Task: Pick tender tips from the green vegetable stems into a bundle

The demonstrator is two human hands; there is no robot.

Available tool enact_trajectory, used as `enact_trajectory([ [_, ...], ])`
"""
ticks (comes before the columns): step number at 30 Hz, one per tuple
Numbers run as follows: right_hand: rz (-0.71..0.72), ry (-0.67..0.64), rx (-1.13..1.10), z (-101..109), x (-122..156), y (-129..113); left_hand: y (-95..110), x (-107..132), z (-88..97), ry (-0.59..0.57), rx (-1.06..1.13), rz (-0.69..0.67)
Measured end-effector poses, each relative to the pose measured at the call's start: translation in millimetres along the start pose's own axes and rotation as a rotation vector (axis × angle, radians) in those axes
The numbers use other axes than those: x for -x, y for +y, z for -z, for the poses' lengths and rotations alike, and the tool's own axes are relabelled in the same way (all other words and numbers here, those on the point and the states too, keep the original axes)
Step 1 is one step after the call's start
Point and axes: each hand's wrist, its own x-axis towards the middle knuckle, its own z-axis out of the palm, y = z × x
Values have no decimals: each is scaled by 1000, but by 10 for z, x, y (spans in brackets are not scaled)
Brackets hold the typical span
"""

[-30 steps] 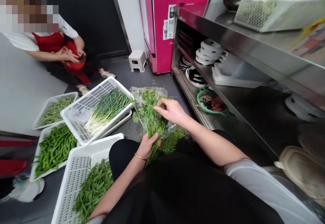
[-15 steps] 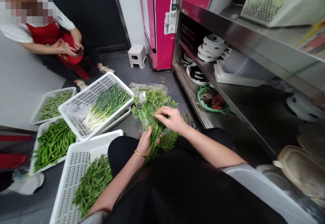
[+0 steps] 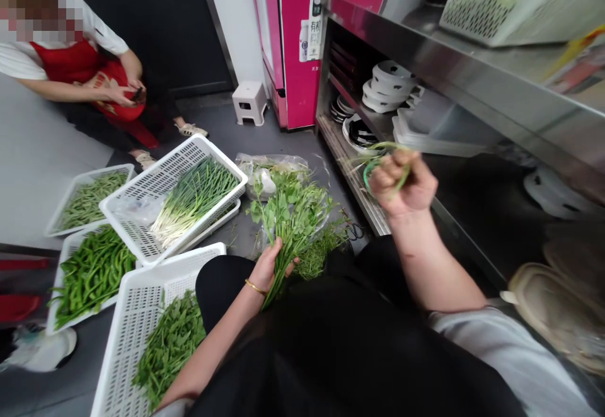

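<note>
My left hand (image 3: 267, 267) is closed around a bunch of leafy green stems (image 3: 293, 212), held upright over my lap with the leaves pointing away from me. Raised to the right, in front of the shelf, my right hand (image 3: 403, 181) is closed on a thin pale-green stem (image 3: 388, 146) that sticks out past the fingers; this hand is slightly blurred. Below the bunch lies a heap of loose thin greens (image 3: 317, 256). Behind it sits a clear plastic bag (image 3: 246, 168) with more greens. At my left a white basket (image 3: 123, 322) holds picked leafy greens (image 3: 172, 344).
White baskets with green onions (image 3: 201, 199), green peppers (image 3: 97, 272) and green beans (image 3: 94, 198) stand at the left. A seated person in a red apron (image 3: 101, 83) holds a phone. A steel shelf (image 3: 425, 45) with dishes runs along the right. A white stool (image 3: 249, 102) stands ahead.
My right hand has moved away from the bunch, up and to the right, carrying a thin stem. My left hand keeps its hold on the bunch.
</note>
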Motion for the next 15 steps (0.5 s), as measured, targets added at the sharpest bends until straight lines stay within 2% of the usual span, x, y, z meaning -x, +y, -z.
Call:
enact_trajectory([
  [3,198,40,-107,83,32,-433,-14,-22,11,-30,2,33],
  [5,309,53,-47,55,124,-533,-20,-35,1,-34,9,41],
  [6,298,45,38,19,177,-500,-23,-41,-8,-33,9,42],
  [8,97,-13,238,-76,267,-270,-35,-46,-30,-27,-3,35],
  [10,-239,-96,374,-166,298,105,-53,-43,-53,-19,-29,17],
  [11,-332,-98,422,-201,287,307,-63,-38,-63,-14,-45,4],
  [13,-392,-54,592,-247,236,663,-80,-21,-75,0,-91,-25],
  [15,-321,-126,839,-276,196,893,-92,-3,-73,6,-150,-49],
])
